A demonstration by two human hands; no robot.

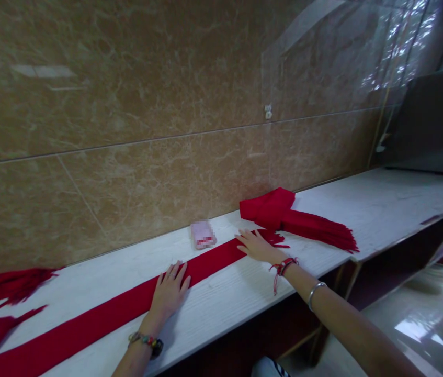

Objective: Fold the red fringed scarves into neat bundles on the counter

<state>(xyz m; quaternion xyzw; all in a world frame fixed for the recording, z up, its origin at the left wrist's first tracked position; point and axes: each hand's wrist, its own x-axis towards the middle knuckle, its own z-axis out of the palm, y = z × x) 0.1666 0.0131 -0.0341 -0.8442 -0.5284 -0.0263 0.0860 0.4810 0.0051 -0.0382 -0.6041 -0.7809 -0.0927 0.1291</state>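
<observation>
A long red scarf (99,317) lies stretched along the white counter (382,204), folded into a narrow strip. My left hand (169,294) rests flat on its middle, fingers spread, a ring on one finger. Further right, my right hand (256,246) lies flat on the scarf near its fringed end (276,240), fingers stretched out. A second red scarf (284,212), folded, with a long fringe, lies just beyond that hand. More red fringe (5,285) sits at the far left.
A small pink-and-white packet (203,234) lies by the marble wall (127,131). A clear panel (331,78) stands at the right, with a dark box (433,125) on the counter behind it. Open shelves and a shiny floor (421,324) lie below the counter edge.
</observation>
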